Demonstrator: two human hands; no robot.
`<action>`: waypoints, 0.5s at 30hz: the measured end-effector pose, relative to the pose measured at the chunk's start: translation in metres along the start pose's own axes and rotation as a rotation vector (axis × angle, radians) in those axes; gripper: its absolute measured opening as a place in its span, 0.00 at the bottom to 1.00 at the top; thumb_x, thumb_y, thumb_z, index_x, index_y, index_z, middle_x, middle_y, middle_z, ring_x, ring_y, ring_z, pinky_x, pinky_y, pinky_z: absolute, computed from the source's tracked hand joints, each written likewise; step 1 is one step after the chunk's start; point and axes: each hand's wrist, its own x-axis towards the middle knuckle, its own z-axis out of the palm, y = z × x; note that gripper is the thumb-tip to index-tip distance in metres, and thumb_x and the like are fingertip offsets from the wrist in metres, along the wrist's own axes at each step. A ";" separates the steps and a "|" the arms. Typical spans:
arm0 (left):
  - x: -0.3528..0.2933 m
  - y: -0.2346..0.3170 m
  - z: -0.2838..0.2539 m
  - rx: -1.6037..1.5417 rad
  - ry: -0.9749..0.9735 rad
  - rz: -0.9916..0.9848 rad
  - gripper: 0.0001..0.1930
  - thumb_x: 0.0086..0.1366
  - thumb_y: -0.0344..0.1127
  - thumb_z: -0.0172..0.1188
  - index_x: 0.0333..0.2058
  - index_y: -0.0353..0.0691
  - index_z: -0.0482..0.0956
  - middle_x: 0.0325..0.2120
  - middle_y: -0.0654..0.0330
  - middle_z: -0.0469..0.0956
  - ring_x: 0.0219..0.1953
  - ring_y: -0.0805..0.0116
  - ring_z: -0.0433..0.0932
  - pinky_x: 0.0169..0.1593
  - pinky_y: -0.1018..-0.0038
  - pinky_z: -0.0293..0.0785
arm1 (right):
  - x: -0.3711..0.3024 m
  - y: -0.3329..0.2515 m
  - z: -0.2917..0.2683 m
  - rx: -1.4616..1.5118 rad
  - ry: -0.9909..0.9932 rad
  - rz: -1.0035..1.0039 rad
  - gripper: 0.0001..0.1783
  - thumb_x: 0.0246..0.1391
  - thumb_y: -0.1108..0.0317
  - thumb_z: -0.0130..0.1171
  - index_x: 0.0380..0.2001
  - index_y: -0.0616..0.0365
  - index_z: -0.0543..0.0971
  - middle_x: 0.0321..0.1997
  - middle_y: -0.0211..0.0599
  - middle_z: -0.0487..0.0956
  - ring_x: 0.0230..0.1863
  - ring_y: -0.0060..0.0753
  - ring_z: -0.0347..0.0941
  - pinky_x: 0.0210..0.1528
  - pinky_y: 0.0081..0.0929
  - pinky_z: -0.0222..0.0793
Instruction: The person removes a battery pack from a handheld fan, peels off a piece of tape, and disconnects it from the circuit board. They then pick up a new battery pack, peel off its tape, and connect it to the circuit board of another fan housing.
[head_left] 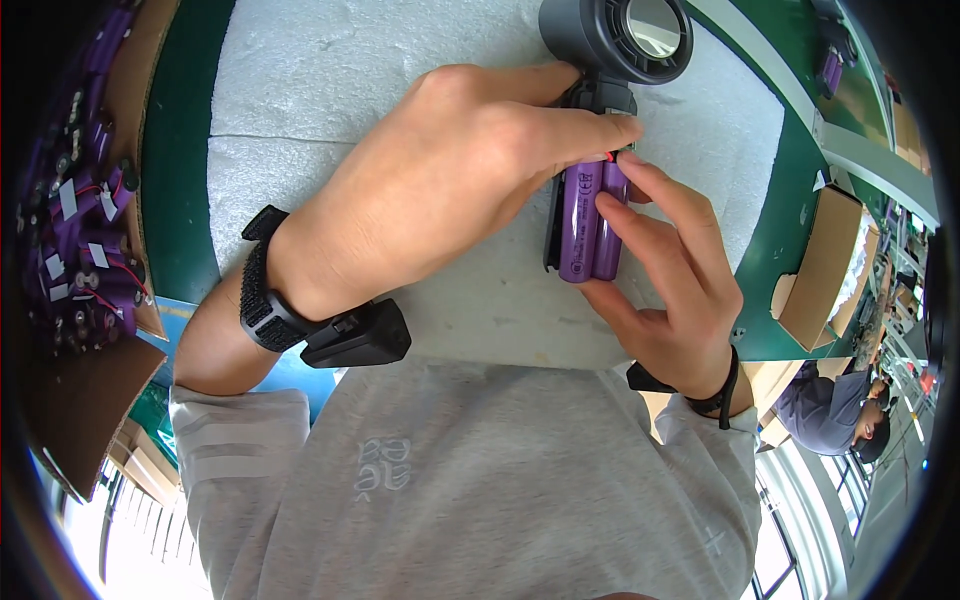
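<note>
A dark grey handheld fan (590, 40) with a round head lies at the upper middle, its handle pointing toward me. Two purple cylindrical cells form a battery pack (582, 225) lying along the opened handle, with a bit of red at its far end. Reaching across from the left, my left hand (490, 140) is closed around the fan's neck, thumb and fingers near the top of the cells. My right hand (680, 270) grips the battery pack from the right, fingertips on its side and near end. The joint between pack and handle is partly hidden by my fingers.
White foam sheet (290, 70) covers the green table (180, 130). At the left edge stands a cardboard box (150, 90) full of purple battery packs (85, 230) with wires. A small open carton (822, 265) sits on the right. Another person (830, 410) is farther off at the right.
</note>
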 end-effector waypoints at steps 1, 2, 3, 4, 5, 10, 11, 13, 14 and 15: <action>0.000 0.000 0.000 0.000 0.000 -0.002 0.19 0.52 0.21 0.62 0.45 0.39 0.80 0.32 0.52 0.79 0.31 0.58 0.81 0.31 0.72 0.77 | 0.001 0.000 -0.001 -0.013 -0.002 -0.010 0.32 0.25 0.80 0.73 0.43 0.67 0.77 0.56 0.53 0.70 0.48 0.46 0.74 0.45 0.33 0.74; 0.001 0.001 0.000 0.003 -0.004 0.000 0.19 0.52 0.21 0.62 0.45 0.39 0.80 0.32 0.52 0.79 0.31 0.58 0.81 0.31 0.72 0.77 | 0.001 0.000 -0.001 -0.025 -0.003 -0.020 0.32 0.25 0.80 0.73 0.42 0.67 0.78 0.56 0.54 0.71 0.47 0.46 0.74 0.45 0.33 0.74; 0.001 0.001 0.000 0.005 -0.008 0.002 0.18 0.52 0.21 0.62 0.44 0.39 0.80 0.32 0.52 0.79 0.31 0.58 0.81 0.31 0.71 0.77 | 0.001 0.000 -0.001 -0.024 -0.004 -0.021 0.32 0.25 0.80 0.73 0.42 0.67 0.78 0.56 0.54 0.71 0.47 0.46 0.74 0.45 0.33 0.74; 0.001 0.001 -0.001 0.007 -0.013 0.005 0.18 0.52 0.21 0.62 0.44 0.39 0.80 0.32 0.52 0.79 0.31 0.57 0.81 0.31 0.71 0.77 | 0.002 0.000 0.000 -0.018 0.007 -0.026 0.30 0.25 0.80 0.72 0.40 0.67 0.78 0.55 0.54 0.70 0.47 0.47 0.73 0.41 0.31 0.76; 0.001 0.001 -0.001 0.008 -0.012 0.003 0.18 0.52 0.21 0.62 0.44 0.39 0.80 0.32 0.52 0.79 0.31 0.57 0.81 0.31 0.71 0.77 | 0.002 0.000 0.000 -0.012 0.018 -0.030 0.28 0.25 0.80 0.72 0.38 0.67 0.78 0.55 0.55 0.70 0.46 0.47 0.73 0.38 0.29 0.77; 0.002 0.000 -0.002 0.009 -0.014 0.009 0.17 0.52 0.22 0.62 0.43 0.39 0.81 0.32 0.53 0.79 0.30 0.58 0.81 0.30 0.72 0.77 | 0.003 0.004 0.003 -0.014 0.056 -0.069 0.21 0.27 0.81 0.71 0.30 0.64 0.76 0.54 0.58 0.70 0.43 0.46 0.73 0.33 0.26 0.81; 0.002 0.000 -0.001 0.000 -0.016 0.005 0.16 0.53 0.23 0.63 0.42 0.39 0.81 0.32 0.53 0.79 0.30 0.58 0.81 0.30 0.72 0.77 | 0.003 0.004 0.003 -0.013 0.054 -0.068 0.21 0.27 0.81 0.71 0.30 0.64 0.76 0.54 0.58 0.70 0.43 0.46 0.73 0.33 0.26 0.81; 0.003 -0.001 -0.002 -0.009 -0.018 -0.001 0.16 0.53 0.24 0.63 0.42 0.39 0.81 0.32 0.53 0.80 0.29 0.58 0.81 0.29 0.73 0.77 | 0.004 0.005 0.005 -0.015 0.067 -0.064 0.19 0.27 0.81 0.71 0.27 0.63 0.74 0.53 0.58 0.70 0.41 0.44 0.73 0.31 0.25 0.81; 0.004 -0.001 -0.002 -0.002 -0.019 0.004 0.15 0.53 0.24 0.63 0.41 0.39 0.82 0.31 0.53 0.80 0.29 0.58 0.81 0.29 0.73 0.77 | 0.005 0.006 0.005 -0.016 0.074 -0.062 0.19 0.27 0.81 0.72 0.25 0.62 0.72 0.53 0.58 0.70 0.40 0.43 0.73 0.30 0.25 0.81; 0.005 -0.001 -0.003 0.005 -0.019 0.008 0.14 0.53 0.25 0.64 0.41 0.39 0.82 0.31 0.53 0.80 0.29 0.59 0.81 0.29 0.73 0.77 | 0.005 0.007 0.006 -0.015 0.074 -0.061 0.19 0.27 0.81 0.72 0.25 0.62 0.72 0.53 0.58 0.70 0.40 0.43 0.73 0.30 0.25 0.81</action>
